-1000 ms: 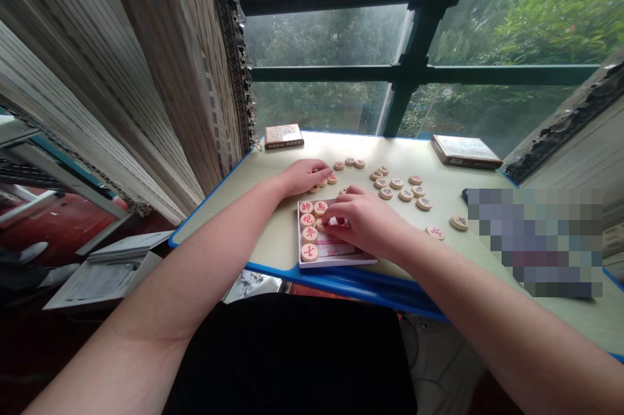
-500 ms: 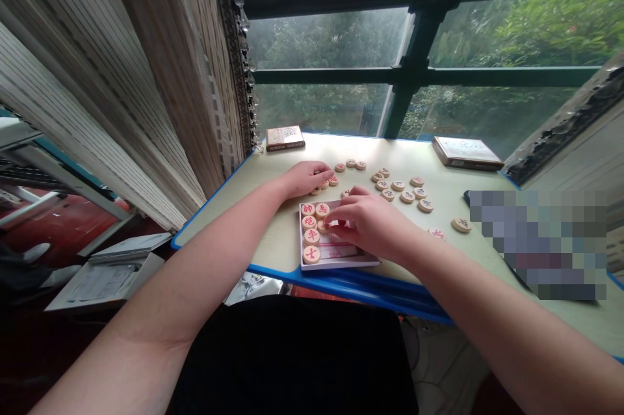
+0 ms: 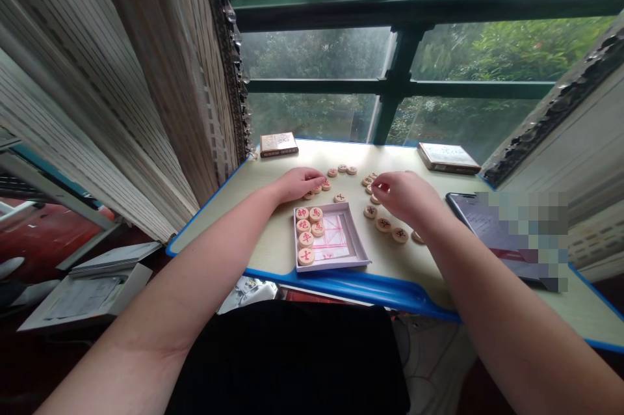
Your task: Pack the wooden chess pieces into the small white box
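Note:
My left hand [image 3: 299, 184] lies on the table with its fingers stretched out over a few round wooden Chinese chess pieces [image 3: 326, 185], partly hiding them. My right hand [image 3: 407, 194] is above the pieces on the right. Its fingers are bent and slightly apart, and the tips are at a chess piece [image 3: 369, 188]; nothing is seen held. Between my arms sits a shallow white box [image 3: 358, 246]. Red-marked pieces [image 3: 305, 239] stand in two columns along its left side, over a paper with red lines. Dark-marked pieces [image 3: 383, 225] lie right of the box.
A single piece [image 3: 340, 198] lies behind the box, with several others farther back. Two flat boxes, one at back left [image 3: 279, 144] and one at back right [image 3: 448, 158], lie near the window. A phone [image 3: 492, 233] rests at the right. The table has a blue edge [image 3: 341, 285].
My right hand has left the white box and moved to the pieces on the right. Several of those pieces now lie closer to the box. My left hand stays by the same pieces.

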The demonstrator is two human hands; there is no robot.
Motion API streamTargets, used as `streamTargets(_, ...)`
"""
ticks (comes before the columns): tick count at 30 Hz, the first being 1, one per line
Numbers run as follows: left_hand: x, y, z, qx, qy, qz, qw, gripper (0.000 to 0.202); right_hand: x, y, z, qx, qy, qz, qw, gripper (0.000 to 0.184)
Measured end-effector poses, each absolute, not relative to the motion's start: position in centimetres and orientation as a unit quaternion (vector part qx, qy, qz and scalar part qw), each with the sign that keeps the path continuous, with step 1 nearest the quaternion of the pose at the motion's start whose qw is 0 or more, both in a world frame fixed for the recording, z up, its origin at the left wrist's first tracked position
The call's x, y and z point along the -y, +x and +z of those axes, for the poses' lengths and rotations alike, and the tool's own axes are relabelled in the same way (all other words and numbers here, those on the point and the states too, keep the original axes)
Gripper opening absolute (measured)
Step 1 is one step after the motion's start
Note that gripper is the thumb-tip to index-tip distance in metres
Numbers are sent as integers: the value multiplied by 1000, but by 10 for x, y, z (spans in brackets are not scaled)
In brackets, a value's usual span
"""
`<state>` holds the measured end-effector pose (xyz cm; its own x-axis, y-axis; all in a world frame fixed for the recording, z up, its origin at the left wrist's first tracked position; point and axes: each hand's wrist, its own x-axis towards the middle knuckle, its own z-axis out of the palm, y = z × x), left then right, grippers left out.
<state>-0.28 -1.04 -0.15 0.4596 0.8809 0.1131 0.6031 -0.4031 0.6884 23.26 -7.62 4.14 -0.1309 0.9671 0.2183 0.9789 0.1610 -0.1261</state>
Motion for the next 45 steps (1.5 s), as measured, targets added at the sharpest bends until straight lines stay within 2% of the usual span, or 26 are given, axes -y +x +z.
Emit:
streamTargets(7, 12, -2, -5, -473, 811, 231, 257, 38, 70, 233, 38, 731, -671, -1, 121, 29)
streamTargets(14, 7, -9, -4, -489, 804, 310, 132, 24, 57, 254, 42, 623, -773, 13, 120, 30)
streamTargets(19, 11, -9, -2, -476, 811, 296, 169, 24, 49, 266, 37, 594, -799, 23, 92, 34)
streamTargets(26, 13, -6, 0, -501, 821, 238, 134, 31, 43, 274, 42, 564, -824, 53, 8, 30)
streamTargets(31, 15, -4, 1, -500, 826, 205, 162, 32, 41, 281, 42, 592, -800, 80, 50, 27)
streamTargets(45, 8, -3, -9, -501, 826, 213, 147, 46, 30, 280, 23, 613, -771, 103, 139, 37)
